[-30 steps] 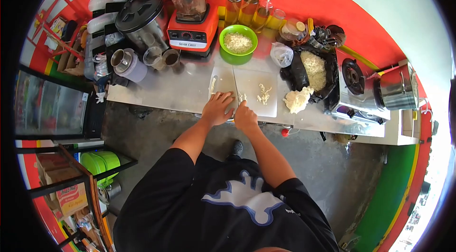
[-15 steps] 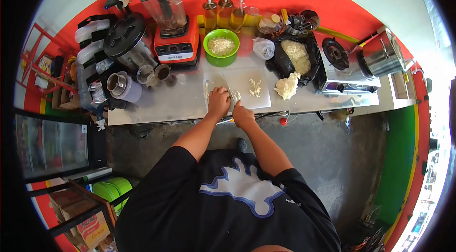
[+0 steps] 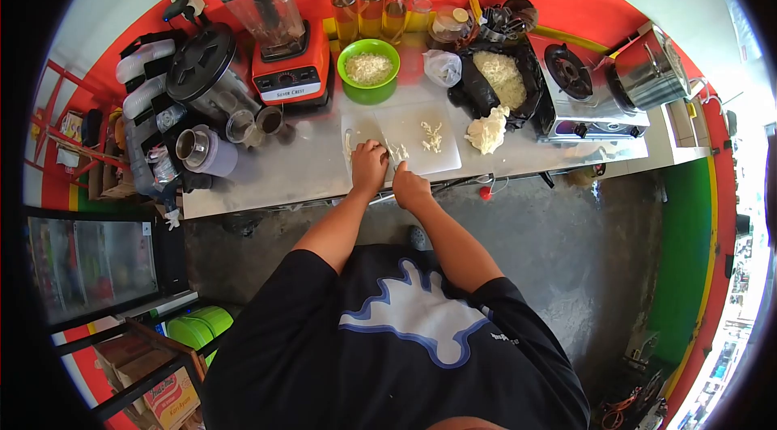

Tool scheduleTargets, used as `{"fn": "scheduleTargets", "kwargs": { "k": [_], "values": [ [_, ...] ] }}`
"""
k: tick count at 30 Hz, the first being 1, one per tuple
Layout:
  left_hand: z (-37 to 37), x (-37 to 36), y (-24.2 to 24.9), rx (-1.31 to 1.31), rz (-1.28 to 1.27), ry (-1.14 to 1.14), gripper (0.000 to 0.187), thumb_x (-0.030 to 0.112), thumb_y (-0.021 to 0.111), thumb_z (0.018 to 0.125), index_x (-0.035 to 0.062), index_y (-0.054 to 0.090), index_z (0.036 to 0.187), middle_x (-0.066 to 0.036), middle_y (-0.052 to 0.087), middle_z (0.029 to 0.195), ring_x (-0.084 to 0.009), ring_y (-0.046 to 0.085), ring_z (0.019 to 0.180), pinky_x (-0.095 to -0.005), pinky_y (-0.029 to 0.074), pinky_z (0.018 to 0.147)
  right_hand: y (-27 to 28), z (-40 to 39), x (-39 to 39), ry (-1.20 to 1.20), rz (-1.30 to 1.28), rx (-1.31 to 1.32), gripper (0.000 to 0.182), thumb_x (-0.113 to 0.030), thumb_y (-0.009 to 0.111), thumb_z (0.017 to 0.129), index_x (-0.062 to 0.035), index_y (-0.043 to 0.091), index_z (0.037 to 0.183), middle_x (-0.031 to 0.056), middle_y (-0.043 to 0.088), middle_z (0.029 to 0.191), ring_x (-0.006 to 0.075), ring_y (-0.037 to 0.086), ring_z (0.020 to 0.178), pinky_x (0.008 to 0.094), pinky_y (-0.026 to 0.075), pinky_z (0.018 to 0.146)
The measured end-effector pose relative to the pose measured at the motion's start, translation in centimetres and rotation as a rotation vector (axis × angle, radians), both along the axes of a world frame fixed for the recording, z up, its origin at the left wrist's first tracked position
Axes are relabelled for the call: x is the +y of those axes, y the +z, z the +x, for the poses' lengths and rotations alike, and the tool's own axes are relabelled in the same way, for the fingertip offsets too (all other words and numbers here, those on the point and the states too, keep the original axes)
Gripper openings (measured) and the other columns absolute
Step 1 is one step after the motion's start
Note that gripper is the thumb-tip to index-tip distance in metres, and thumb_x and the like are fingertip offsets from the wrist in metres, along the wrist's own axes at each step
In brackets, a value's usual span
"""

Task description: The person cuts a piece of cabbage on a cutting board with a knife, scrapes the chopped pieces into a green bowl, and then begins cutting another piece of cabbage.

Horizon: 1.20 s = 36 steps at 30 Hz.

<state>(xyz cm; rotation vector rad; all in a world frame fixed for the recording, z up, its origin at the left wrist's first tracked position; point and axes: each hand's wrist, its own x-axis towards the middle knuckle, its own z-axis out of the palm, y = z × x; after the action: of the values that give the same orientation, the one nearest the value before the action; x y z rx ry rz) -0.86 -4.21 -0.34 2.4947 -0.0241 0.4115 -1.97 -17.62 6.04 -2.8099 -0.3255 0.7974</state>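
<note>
A white cutting board [image 3: 411,116] lies at the counter's front edge, with pale shredded food [image 3: 432,137] on its right part. My right hand [image 3: 410,185] is closed round the handle of a knife [image 3: 392,161], whose blade points away over the board. Just left of the blade, my left hand [image 3: 370,166] rests on the board with fingers curled down; what lies under them is mostly hidden. A few pale strips [image 3: 399,153] lie beside the blade. To the right of the board sits a pale, creamy clump of food [image 3: 487,131].
Behind the board stand a green bowl [image 3: 371,93] of pale shreds and a red blender [image 3: 291,74]. A black bag [image 3: 471,98] with more shreds lies right, before a gas stove [image 3: 595,127]. Oil pump bottles [image 3: 371,12] line the wall. Cups and a jug [image 3: 214,156] stand left.
The camera view has shifted slightly, so the counter things sit a little higher and further left. Both hands stay at the board, the right one still on the knife.
</note>
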Motion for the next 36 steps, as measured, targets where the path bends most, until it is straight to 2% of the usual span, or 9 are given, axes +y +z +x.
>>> {"fn": "scheduleTargets", "kwargs": {
  "k": [2, 9, 15, 17, 20, 22, 23, 27, 36],
  "values": [
    [-0.4, -0.1, 0.4, 0.043, -0.024, -0.015, 0.015, 0.007, 0.069, 0.079, 0.0086, 0.072, 0.093, -0.006, 0.062, 0.107, -0.0304, 0.055, 0.106, -0.0464, 0.042, 0.090, 0.8, 0.4, -0.2, 0.014, 0.007, 0.008, 0.030, -0.007, 0.057, 0.092, 0.0020, 0.042, 0.116, 0.0275, 0.071, 0.109, 0.0389, 0.071, 0.104, 0.0463, 0.058, 0.087],
    [-1.1, -0.1, 0.9, 0.079, 0.032, 0.028, 0.019, 0.007, 0.065, 0.080, 0.0094, 0.071, 0.098, -0.005, 0.060, 0.115, -0.0295, 0.047, 0.120, -0.0470, 0.037, 0.100, -0.2, -0.8, 0.6, -0.048, 0.013, 0.044, 0.032, -0.007, 0.059, 0.091, 0.0038, 0.042, 0.116, 0.0283, 0.069, 0.111, 0.0409, 0.070, 0.105, 0.0465, 0.058, 0.088],
    [-2.6, 1.7, 2.2, 0.109, 0.068, -0.058, 0.041, 0.009, 0.070, 0.078, 0.0124, 0.067, 0.119, -0.006, 0.055, 0.128, -0.0311, 0.043, 0.127, -0.0473, 0.034, 0.106, -1.0, 1.1, 0.3, -0.018, 0.069, -0.029, 0.030, -0.008, 0.057, 0.092, 0.0051, 0.044, 0.116, 0.0291, 0.069, 0.108, 0.0423, 0.070, 0.103, 0.0471, 0.058, 0.087],
    [-2.8, 2.7, 2.9, 0.150, 0.056, 0.009, 0.050, 0.010, 0.073, 0.077, 0.0156, 0.064, 0.126, -0.006, 0.053, 0.133, -0.0315, 0.042, 0.129, -0.0475, 0.033, 0.107, -1.1, 1.4, -0.1, -0.005, 0.081, -0.042, 0.030, -0.008, 0.056, 0.092, 0.0059, 0.044, 0.116, 0.0291, 0.069, 0.108, 0.0427, 0.070, 0.103, 0.0474, 0.057, 0.087],
    [-2.7, 4.8, 2.2, 0.168, 0.105, 0.068, 0.050, 0.011, 0.074, 0.077, 0.0175, 0.064, 0.125, -0.006, 0.054, 0.131, -0.0316, 0.043, 0.128, -0.0476, 0.034, 0.106, -1.6, 0.8, -0.2, -0.129, 0.155, -0.091, 0.033, -0.008, 0.056, 0.091, 0.0093, 0.045, 0.118, 0.0299, 0.068, 0.106, 0.0435, 0.070, 0.100, 0.0492, 0.057, 0.086],
    [-2.7, 5.9, 1.9, 0.183, 0.132, 0.070, 0.048, 0.012, 0.075, 0.077, 0.0183, 0.065, 0.123, -0.005, 0.056, 0.127, -0.0307, 0.045, 0.126, -0.0472, 0.035, 0.104, -4.0, 0.5, -0.8, -0.046, 0.175, -0.095, 0.034, -0.012, 0.052, 0.094, 0.0087, 0.044, 0.119, 0.0302, 0.068, 0.106, 0.0439, 0.070, 0.100, 0.0479, 0.057, 0.086],
    [-2.6, 6.2, 1.8, 0.182, 0.151, 0.083, 0.046, 0.013, 0.076, 0.078, 0.0192, 0.067, 0.122, -0.004, 0.057, 0.124, -0.0298, 0.046, 0.124, -0.0468, 0.036, 0.103, -7.2, 0.6, -1.2, 0.095, 0.167, -0.151, 0.035, -0.012, 0.052, 0.093, 0.0083, 0.044, 0.120, 0.0307, 0.068, 0.106, 0.0458, 0.069, 0.101, 0.0496, 0.056, 0.087],
    [-2.4, 6.6, 1.9, 0.192, 0.151, 0.073, 0.031, 0.013, 0.075, 0.081, 0.0168, 0.071, 0.112, -0.003, 0.059, 0.116, -0.0277, 0.049, 0.119, -0.0456, 0.038, 0.099, -3.2, 0.0, -1.8, -0.025, 0.211, 0.048, 0.034, -0.011, 0.052, 0.091, 0.0045, 0.045, 0.121, 0.0337, 0.067, 0.108, 0.0476, 0.067, 0.103, 0.0529, 0.054, 0.089],
    [-1.2, 4.8, 2.4, 0.112, 0.132, 0.096, 0.013, 0.013, 0.074, 0.084, 0.0141, 0.069, 0.095, -0.004, 0.064, 0.105, -0.0278, 0.055, 0.109, -0.0449, 0.041, 0.091, -2.4, 1.5, -6.9, -0.181, 0.185, 0.033, 0.037, -0.019, 0.056, 0.091, -0.0012, 0.046, 0.122, 0.0305, 0.067, 0.113, 0.0484, 0.065, 0.107, 0.0548, 0.052, 0.091]
  ]
}}
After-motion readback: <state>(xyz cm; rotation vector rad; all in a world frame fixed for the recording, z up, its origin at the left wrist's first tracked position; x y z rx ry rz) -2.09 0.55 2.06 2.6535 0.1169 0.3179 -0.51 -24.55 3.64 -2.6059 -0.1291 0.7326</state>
